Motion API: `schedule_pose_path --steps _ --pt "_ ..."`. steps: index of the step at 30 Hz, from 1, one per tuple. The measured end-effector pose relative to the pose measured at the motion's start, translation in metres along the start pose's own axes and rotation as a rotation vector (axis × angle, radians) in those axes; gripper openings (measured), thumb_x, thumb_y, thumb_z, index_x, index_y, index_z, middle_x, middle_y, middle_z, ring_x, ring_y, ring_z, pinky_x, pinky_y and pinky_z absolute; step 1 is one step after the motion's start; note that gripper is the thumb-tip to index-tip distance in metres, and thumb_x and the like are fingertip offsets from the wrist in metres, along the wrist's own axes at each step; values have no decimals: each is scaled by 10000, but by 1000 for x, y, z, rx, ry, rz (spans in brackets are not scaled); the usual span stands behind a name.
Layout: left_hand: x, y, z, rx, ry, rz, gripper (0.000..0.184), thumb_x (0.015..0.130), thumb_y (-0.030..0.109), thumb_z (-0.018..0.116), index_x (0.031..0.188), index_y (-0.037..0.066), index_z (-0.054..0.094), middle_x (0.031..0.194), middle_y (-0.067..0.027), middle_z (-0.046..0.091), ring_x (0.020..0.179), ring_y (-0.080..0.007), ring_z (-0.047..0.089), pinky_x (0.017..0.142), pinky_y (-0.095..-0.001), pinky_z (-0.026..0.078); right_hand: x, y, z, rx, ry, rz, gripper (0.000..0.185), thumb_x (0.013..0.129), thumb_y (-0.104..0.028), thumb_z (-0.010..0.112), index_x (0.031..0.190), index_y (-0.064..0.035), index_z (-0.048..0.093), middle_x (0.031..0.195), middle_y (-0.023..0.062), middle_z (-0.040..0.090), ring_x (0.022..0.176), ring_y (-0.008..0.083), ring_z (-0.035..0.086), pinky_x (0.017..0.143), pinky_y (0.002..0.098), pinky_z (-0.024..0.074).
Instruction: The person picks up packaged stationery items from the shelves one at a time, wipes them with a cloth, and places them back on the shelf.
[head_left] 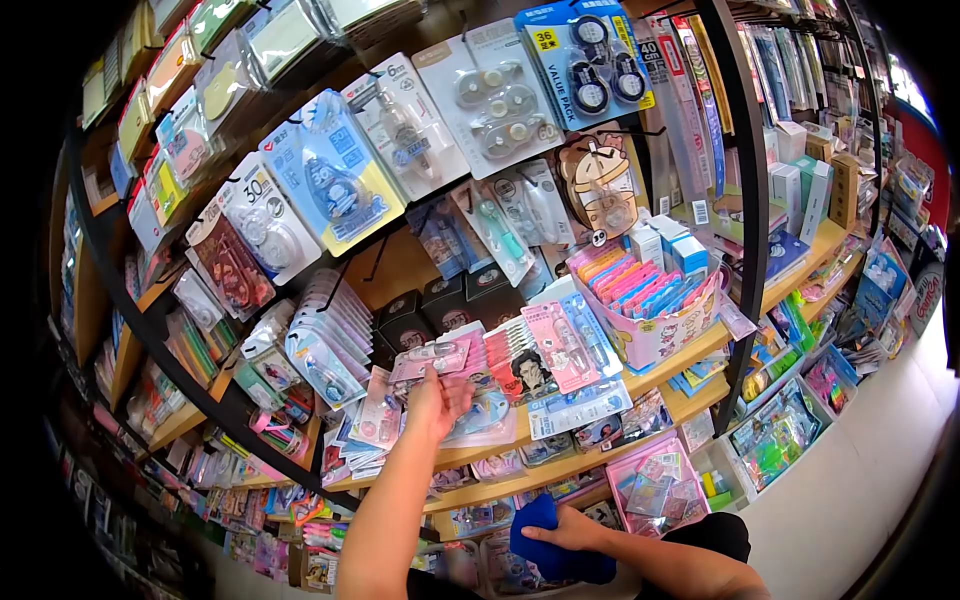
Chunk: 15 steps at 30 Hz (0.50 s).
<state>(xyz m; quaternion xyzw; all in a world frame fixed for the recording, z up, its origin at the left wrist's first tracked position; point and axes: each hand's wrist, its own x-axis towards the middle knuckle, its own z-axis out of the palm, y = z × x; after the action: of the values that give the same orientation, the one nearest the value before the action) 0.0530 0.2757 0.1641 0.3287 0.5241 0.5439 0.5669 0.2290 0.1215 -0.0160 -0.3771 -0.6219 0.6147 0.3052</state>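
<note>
My left hand (437,402) is at the middle shelf, thumb and fingers at the lower edge of a pink blister pack (430,362) that it appears to pinch. Rows of pink packs and a pack with a dark-haired cartoon figure (528,372) lie just right of it. Left of the hand is another pink carded pack (378,412). Lower down, my right hand (572,530) grips a bunched blue cloth (540,540) in front of the lower shelf.
Correction tape packs (340,185) hang on hooks above. A pink bin of colourful packets (650,325) stands at the right of the shelf, near a black upright post (742,220). Black boxes (403,320) sit behind. Lower bins (660,480) hold small packaged goods.
</note>
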Motion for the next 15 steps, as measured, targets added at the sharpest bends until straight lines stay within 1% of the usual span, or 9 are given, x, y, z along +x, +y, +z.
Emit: schedule_pose_path --steps 1,2,4,5,8,11,13,15 --pt "2 3 -2 125 -30 -71 391 945 341 368 814 7 524 648 -89 551 504 -154 523 432 -249 448 -1 -4 -2 -1 -9 4 579 773 -548 579 965 -4 621 807 165 638 761 236 626 715 335 478" --pt "-1 6 1 202 -10 -99 409 937 353 381 736 25 521 554 -77 521 412 -149 468 373 -256 401 -2 -8 -3 0 -18 7 581 773 -551 578 969 -6 621 812 166 639 764 236 626 717 336 479" --pt "-7 8 0 330 -12 -27 371 932 301 392 722 23 516 565 -84 542 407 -137 462 358 -248 367 -1 -8 -3 -1 -28 5 582 772 -554 576 971 -10 623 818 166 641 768 237 628 718 336 482" --pt "-8 8 -1 390 -10 11 353 930 275 397 715 21 513 570 -88 553 405 -131 458 350 -243 350 1 -7 -2 -4 -29 -4 580 773 -554 575 971 -11 625 820 165 642 768 236 629 718 336 484" --pt "0 18 15 435 -36 295 234 903 196 441 753 28 505 617 -73 552 433 -119 442 395 -243 345 5 -3 3 -11 -31 -5 579 776 -555 571 964 -11 629 824 162 644 766 237 631 718 335 488" --pt "28 35 40 396 -15 500 129 863 172 517 857 43 524 771 -48 554 661 -115 517 571 -249 447 2 -9 1 -15 -64 39 581 775 -558 570 956 -9 633 813 157 645 753 236 632 711 331 491" --pt "59 47 55 496 102 656 234 816 174 594 951 8 498 895 -79 542 788 -145 523 668 -273 450 2 -7 -1 -5 -65 52 580 775 -559 571 952 -10 634 801 153 644 743 233 632 705 328 492" --pt "84 64 68 799 312 833 405 769 214 653 1041 -25 471 1000 -132 540 897 -217 528 769 -311 434 5 2 -1 11 -36 36 579 774 -559 572 949 -10 633 790 146 644 734 230 631 700 326 492"
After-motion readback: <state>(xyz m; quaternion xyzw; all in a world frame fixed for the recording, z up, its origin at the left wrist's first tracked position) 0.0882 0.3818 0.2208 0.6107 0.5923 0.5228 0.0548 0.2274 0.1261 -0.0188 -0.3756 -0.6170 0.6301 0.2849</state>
